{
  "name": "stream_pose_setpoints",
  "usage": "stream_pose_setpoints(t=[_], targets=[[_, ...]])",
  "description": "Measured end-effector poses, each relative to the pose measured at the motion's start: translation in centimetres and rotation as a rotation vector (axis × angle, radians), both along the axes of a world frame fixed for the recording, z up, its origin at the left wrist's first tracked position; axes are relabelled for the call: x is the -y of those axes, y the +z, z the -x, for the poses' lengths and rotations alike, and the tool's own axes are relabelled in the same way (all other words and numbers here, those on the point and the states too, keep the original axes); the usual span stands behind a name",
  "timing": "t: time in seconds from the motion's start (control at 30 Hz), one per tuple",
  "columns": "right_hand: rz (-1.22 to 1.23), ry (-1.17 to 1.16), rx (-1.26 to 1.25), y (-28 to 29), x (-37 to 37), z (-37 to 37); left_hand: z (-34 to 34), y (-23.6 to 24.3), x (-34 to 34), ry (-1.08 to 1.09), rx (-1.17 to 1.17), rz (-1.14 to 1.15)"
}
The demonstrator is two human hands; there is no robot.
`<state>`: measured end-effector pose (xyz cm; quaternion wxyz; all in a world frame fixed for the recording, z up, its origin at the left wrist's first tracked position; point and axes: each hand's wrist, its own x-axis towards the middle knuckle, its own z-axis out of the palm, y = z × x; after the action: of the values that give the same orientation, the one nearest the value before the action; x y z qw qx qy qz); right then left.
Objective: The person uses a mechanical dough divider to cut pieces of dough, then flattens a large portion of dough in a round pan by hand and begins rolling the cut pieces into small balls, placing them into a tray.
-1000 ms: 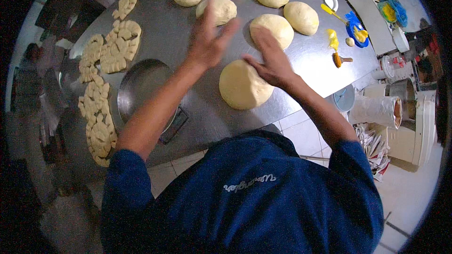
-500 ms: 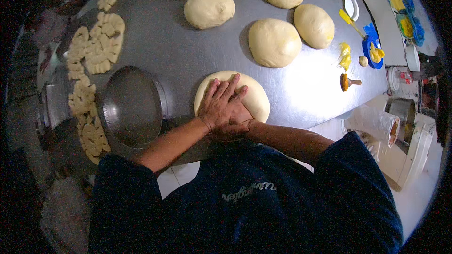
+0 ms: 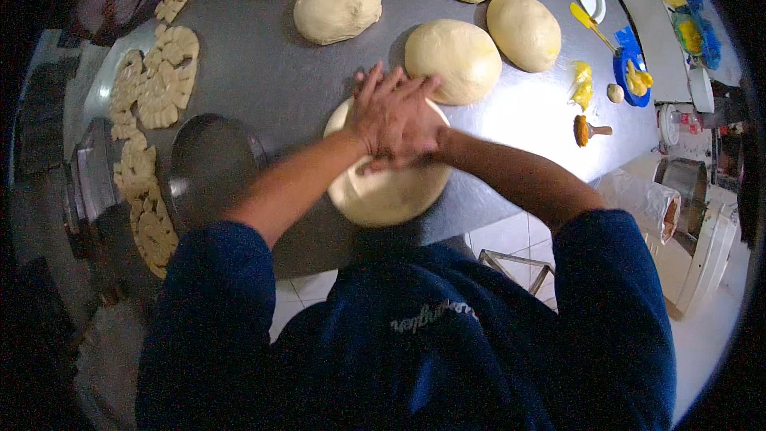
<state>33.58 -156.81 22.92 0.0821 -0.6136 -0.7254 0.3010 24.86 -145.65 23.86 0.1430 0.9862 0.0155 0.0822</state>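
Note:
A flattened round of pale dough (image 3: 387,195) lies at the front of the steel table. My left hand (image 3: 384,112) rests on top of my right hand (image 3: 419,140), both pressed on the dough, slightly blurred. The left fingers are spread and point away from me; the right hand lies crosswise underneath, fingers out flat and partly covered. Just beyond them is a larger dough ball (image 3: 452,60), with another ball (image 3: 337,8) farther left. A round metal pan (image 3: 211,172) sits left of the dough.
Several more dough balls (image 3: 523,32) line the back. Cut dough figures (image 3: 167,80) lie along the left. At right are a yellow spatula (image 3: 582,16), a blue dish (image 3: 634,92) with yellow fat, a wooden-handled brush (image 3: 590,129), and past the edge a wrapped roll (image 3: 630,195).
My hands, apart and raised a second ago, came together on the front dough and have since shifted forward toward the back of the table. The dough looks flatter and wider.

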Motion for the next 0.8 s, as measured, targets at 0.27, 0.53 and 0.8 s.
stream_pose_setpoints(t=[0.27,0.53,0.8], targets=[[-0.050,-0.246,0.382,3.7,5.9,9.7,9.0,-0.8,7.0,0.036,-0.057,0.039],[-0.355,0.012,-0.060,-3.3,4.6,10.6,13.4,-0.7,3.6,0.273,-0.073,0.329],[-0.059,-0.037,0.168,2.6,-0.5,4.4,4.7,3.8,1.0,0.582,-0.151,0.351]])
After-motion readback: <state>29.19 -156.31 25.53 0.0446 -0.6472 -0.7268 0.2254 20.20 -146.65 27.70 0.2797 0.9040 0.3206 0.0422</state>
